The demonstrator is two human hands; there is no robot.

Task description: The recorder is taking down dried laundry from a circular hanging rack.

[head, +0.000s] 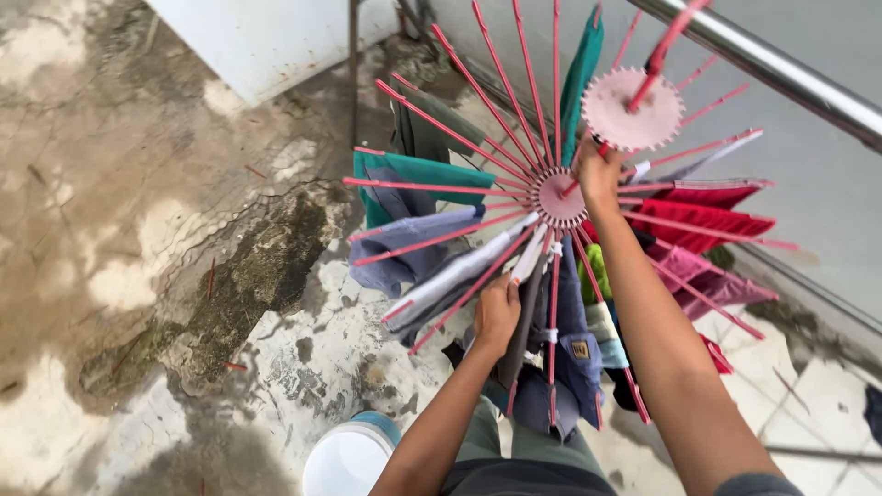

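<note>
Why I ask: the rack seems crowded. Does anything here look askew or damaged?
Nothing on the red umbrella drying rack looks broken; clothes hang from its spokes. The odd part is the concrete floor: cracked, stained and patchy.

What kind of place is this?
Probably an outdoor rooftop or yard laundry spot: stained, cracked concrete floor, red radial plastic drying rack hung with clothes, steel railing, white plastic bucket.

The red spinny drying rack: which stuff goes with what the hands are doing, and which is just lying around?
In use:
- red drying rack, gripped near its hub by the right hand
- grey cloth, held by the left hand
- other hung clothes

Just lying about:
- white bucket
- metal rail
- white box
</note>
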